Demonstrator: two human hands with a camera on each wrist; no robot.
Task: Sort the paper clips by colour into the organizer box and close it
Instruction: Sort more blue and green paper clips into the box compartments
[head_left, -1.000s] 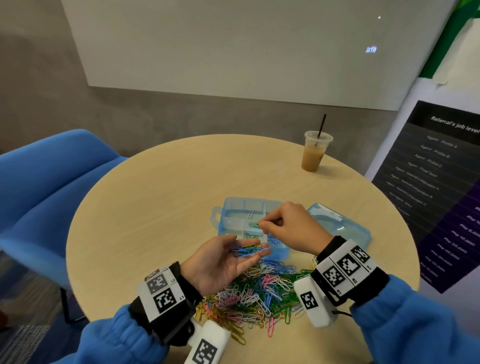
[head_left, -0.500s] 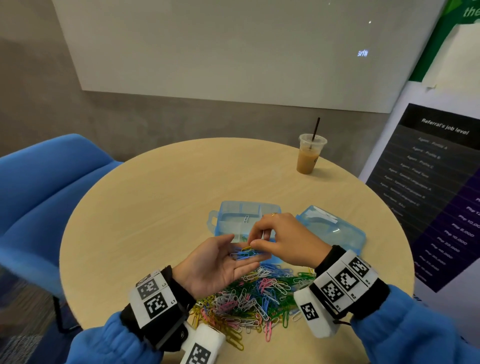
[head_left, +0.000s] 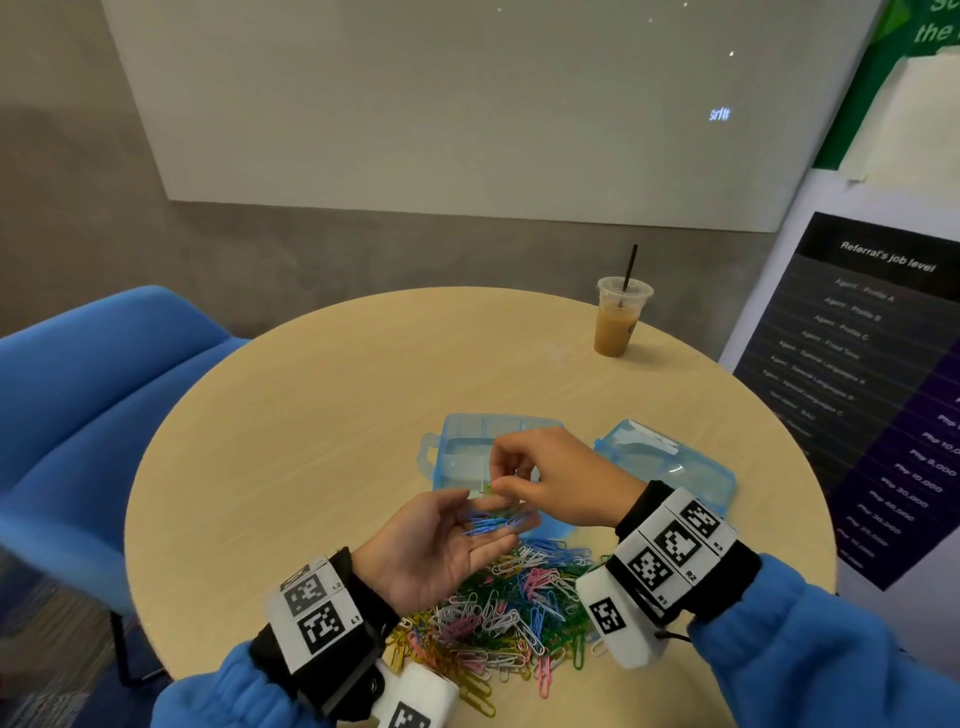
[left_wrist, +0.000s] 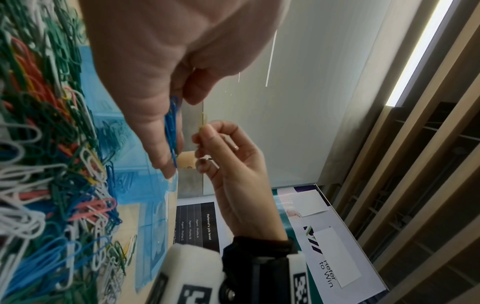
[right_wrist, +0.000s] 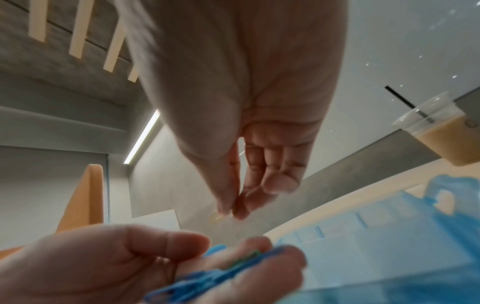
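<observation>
A heap of mixed-colour paper clips (head_left: 509, 597) lies on the round table near me. Behind it stands the open blue organizer box (head_left: 462, 447), its lid (head_left: 670, 462) folded out to the right. My left hand (head_left: 493, 512) is held palm up in front of the box, fingers fairly straight, carrying several blue clips (head_left: 488, 524) and a green one (right_wrist: 250, 258). My right hand (head_left: 493, 486) hovers just above those fingers and pinches a pale yellow clip (left_wrist: 203, 121) between thumb and forefinger. From the right wrist the same clip (right_wrist: 217, 217) pokes out below the pinch.
An iced coffee cup with a straw (head_left: 621, 322) stands at the table's far right. A blue chair (head_left: 93, 415) sits to the left. A dark poster board (head_left: 883, 395) leans at the right, close to the table edge.
My right hand came back from over the box to my left palm and lifted a yellow clip off it. The left hand stayed palm up. My head tilted upward.
</observation>
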